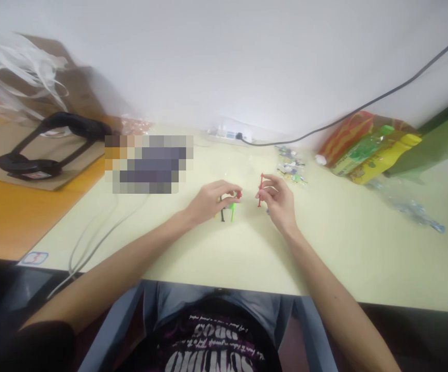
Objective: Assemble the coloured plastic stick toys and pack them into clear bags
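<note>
Over the middle of the table, my left hand pinches a small red plastic piece between thumb and fingers. Just below that hand are a bright green stick-like piece and a black one; I cannot tell whether they are joined to the red piece. My right hand is closed on a thin red plastic rod, held upright with wider ends. A short gap separates the two hands. A tiny blue piece shows beside the right hand, partly hidden.
Small multicoloured plastic parts lie behind my right hand. A power strip with a black cable sits at the wall. Bottles and bags stand right. A blurred-out dark object and a black frame-like device are left.
</note>
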Demonstrator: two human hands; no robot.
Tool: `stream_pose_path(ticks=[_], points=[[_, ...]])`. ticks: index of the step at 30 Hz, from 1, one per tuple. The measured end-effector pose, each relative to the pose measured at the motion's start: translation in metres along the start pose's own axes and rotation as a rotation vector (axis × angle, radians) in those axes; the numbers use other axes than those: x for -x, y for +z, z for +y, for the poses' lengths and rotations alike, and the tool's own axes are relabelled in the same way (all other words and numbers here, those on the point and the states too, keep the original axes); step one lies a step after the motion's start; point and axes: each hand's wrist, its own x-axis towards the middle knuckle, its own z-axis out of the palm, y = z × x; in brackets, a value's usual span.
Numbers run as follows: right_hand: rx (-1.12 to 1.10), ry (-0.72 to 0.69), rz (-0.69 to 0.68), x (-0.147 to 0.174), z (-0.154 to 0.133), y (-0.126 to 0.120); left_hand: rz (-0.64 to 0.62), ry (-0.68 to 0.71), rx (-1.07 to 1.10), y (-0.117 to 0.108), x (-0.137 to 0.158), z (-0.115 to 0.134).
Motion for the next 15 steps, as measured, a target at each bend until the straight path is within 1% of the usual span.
stream_pose_path(ticks=[2, 4, 6, 8, 9, 12, 15], points=[[-0.066, 0.046, -0.009, 0.0, 0.001, 0.002, -0.006, 0.034, -0.003, 0.002, -0.01, 0.002], [-0.132, 0.09, -0.012, 0.0, 0.003, 0.004, 0.026, 0.062, 0.002, 0.008, -0.019, 0.003], [-0.199, 0.128, -0.013, 0.0, 0.004, 0.004, 0.118, 0.042, 0.012, 0.017, -0.024, 0.003], [-0.258, 0.162, -0.026, 0.0, 0.004, 0.004, 0.216, -0.002, 0.021, 0.027, -0.022, 0.003], [-0.284, 0.179, -0.04, 0.0, 0.003, 0.004, 0.237, -0.003, 0.021, 0.031, -0.019, 0.004], [-0.339, 0.228, -0.117, 0.002, -0.001, 0.003, 0.201, 0.078, 0.024, 0.038, -0.007, 0.011], [-0.369, 0.259, -0.226, 0.004, -0.006, 0.004, 0.194, 0.134, 0.038, 0.036, 0.0, 0.02]])
